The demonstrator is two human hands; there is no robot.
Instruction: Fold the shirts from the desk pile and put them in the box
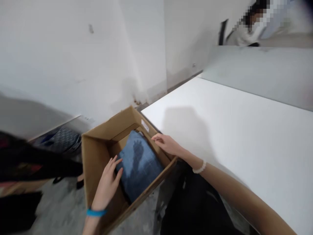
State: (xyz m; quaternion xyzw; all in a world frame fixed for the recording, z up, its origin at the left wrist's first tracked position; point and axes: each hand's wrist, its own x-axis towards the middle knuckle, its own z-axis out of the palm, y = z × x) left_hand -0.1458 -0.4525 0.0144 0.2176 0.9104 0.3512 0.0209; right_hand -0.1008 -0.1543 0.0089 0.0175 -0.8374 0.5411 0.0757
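Left hand (107, 182), blue wristband, lower left of centre: open, fingers spread at the left edge of folded blue fabric (144, 166); contact unclear. Right hand (168, 144), pale bracelet, centre: fingers loosely bent over the box's right wall; can't tell if gripping. Fabric lies inside open cardboard box (94, 160), lower centre. White table (249, 130) at right. Another person (244, 36), upper right, partly pixelated.

The cardboard box (110, 126) is gaping upward, leaving entry from above. Its walls (95, 156) are blocking sideways reach; the table (249, 127) is bordering its right side.
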